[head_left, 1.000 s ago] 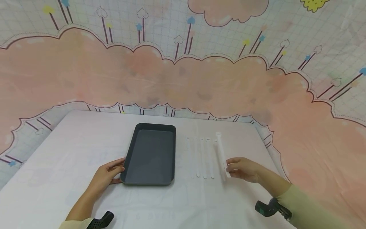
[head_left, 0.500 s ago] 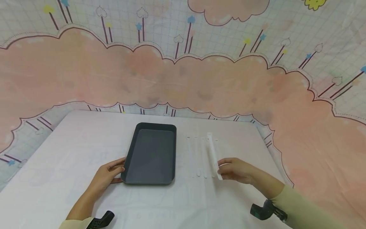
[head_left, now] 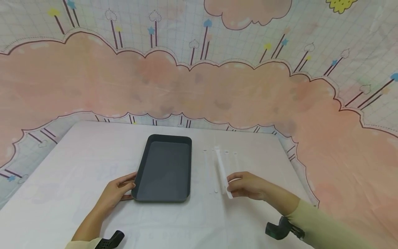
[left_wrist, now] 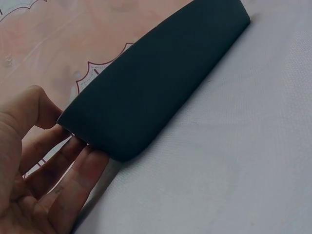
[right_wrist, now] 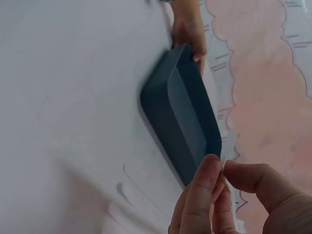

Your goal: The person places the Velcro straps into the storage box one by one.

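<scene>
My left hand [head_left: 116,190] grips the near left corner of a dark grey rectangular tray [head_left: 168,199]. In the left wrist view, the thumb lies at the rim and the fingers [left_wrist: 78,180] press against the wall. My right hand [head_left: 247,186] pinches a long thin white stick [head_left: 222,169] near its close end, to the right of the tray. The stick slants with its far end leaning left, above several similar pale sticks [head_left: 216,190] laid side by side. In the right wrist view, thumb and fingertips [right_wrist: 210,163] meet, mostly hiding the held stick.
All of this is on a white-covered table [head_left: 93,152]. Behind and to the right hangs a pink and white patterned backdrop [head_left: 199,90]. A black device [head_left: 278,228] is strapped at the right wrist, another [head_left: 110,239] at the left.
My right hand has moved left with the white stick, passing over the row of pale sticks toward the tray. The left hand and tray have stayed in place.
</scene>
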Tool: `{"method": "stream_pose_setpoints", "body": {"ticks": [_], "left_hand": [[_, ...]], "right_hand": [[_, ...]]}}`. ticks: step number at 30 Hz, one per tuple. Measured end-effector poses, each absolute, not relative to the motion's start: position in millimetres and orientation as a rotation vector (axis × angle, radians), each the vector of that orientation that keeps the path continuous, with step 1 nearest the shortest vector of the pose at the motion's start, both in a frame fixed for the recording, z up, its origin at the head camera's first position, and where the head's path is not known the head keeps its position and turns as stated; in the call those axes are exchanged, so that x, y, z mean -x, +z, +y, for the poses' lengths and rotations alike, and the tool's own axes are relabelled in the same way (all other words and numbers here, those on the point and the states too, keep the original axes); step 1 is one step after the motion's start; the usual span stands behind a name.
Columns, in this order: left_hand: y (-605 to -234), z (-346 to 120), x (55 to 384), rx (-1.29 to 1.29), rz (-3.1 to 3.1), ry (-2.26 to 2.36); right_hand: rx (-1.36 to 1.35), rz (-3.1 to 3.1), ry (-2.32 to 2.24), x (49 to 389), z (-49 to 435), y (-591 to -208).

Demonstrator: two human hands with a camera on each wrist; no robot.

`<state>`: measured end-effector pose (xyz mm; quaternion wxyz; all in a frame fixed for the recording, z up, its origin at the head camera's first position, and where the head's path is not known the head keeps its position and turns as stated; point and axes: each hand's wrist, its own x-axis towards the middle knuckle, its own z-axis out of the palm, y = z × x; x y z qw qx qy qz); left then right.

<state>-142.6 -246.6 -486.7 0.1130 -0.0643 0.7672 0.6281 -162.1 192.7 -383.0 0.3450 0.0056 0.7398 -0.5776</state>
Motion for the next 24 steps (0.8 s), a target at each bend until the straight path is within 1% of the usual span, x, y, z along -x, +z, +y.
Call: {"method": "stream_pose_setpoints", "body": {"ticks": [24], "left_hand": [[-487,-246,142,0.208,2.235,1.866]], "right_hand": [[0.038,1.857,-1.549,165,149,-385]]}}
